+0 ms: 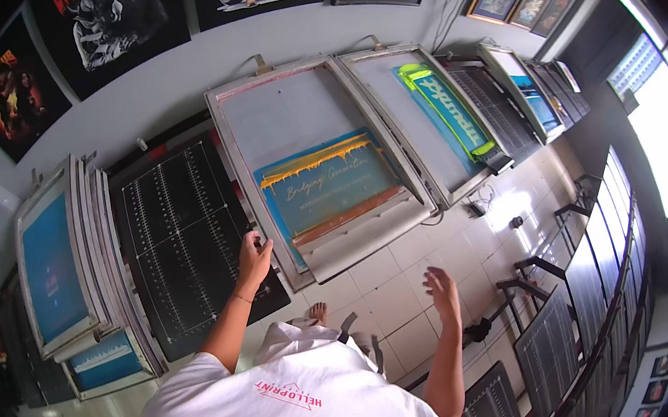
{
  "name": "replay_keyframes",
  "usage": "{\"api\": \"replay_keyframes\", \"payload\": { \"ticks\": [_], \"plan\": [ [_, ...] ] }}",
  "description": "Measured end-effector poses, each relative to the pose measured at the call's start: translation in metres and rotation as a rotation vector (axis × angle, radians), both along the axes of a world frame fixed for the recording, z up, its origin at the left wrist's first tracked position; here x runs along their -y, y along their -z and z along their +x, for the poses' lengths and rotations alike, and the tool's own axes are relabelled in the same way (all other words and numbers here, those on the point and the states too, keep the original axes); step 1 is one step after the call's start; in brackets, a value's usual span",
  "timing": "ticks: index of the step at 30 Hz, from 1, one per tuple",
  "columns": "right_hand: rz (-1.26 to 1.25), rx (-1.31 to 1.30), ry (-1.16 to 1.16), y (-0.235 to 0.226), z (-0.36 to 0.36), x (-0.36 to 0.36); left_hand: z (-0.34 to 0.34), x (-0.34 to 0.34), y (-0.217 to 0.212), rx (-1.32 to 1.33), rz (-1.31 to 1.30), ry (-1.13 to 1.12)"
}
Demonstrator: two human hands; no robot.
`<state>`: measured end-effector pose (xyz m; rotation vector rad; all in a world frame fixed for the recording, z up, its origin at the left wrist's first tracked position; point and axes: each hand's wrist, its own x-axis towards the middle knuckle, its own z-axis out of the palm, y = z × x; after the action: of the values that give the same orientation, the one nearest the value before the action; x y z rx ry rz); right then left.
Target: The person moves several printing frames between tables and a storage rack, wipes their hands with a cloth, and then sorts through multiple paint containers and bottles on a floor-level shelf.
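My left hand [254, 261] is over the right edge of a black gridded printing board [177, 233], beside the near left side of a screen-printing frame. Its fingers are curled, and something small and dark shows at the thumb and fingertips; I cannot make out what. The screen frame [245, 162] has a blue stencil [286, 203] with light lettering, orange ink along the far side and a brown-orange strip along the near side. My right hand [442, 291] hangs in the air above the tiled floor, fingers apart, with nothing in it.
Several framed screens [60, 261] stand stacked at the left. Farther along the wall lies another screen [395, 93] with bright yellow-green ink. A rack of dark boards [552, 345] runs down the right, its metal legs reaching into the tiled aisle [416, 282]. A small dark object [517, 222] lies on the floor.
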<state>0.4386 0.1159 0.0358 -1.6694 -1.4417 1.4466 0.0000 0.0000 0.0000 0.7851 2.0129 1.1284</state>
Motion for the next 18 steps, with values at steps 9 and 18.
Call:
{"api": "replay_keyframes", "payload": {
  "ticks": [9,18],
  "plan": [
    [0.526,0.165,-0.271,0.006,-0.037,-0.268,0.05,-0.058,0.019,-0.189,-0.156,-0.374],
    [0.407,0.101,-0.511,0.054,-0.091,-0.326,0.114,-0.062,-0.009,-0.171,-0.121,-0.748]
  ]
}}
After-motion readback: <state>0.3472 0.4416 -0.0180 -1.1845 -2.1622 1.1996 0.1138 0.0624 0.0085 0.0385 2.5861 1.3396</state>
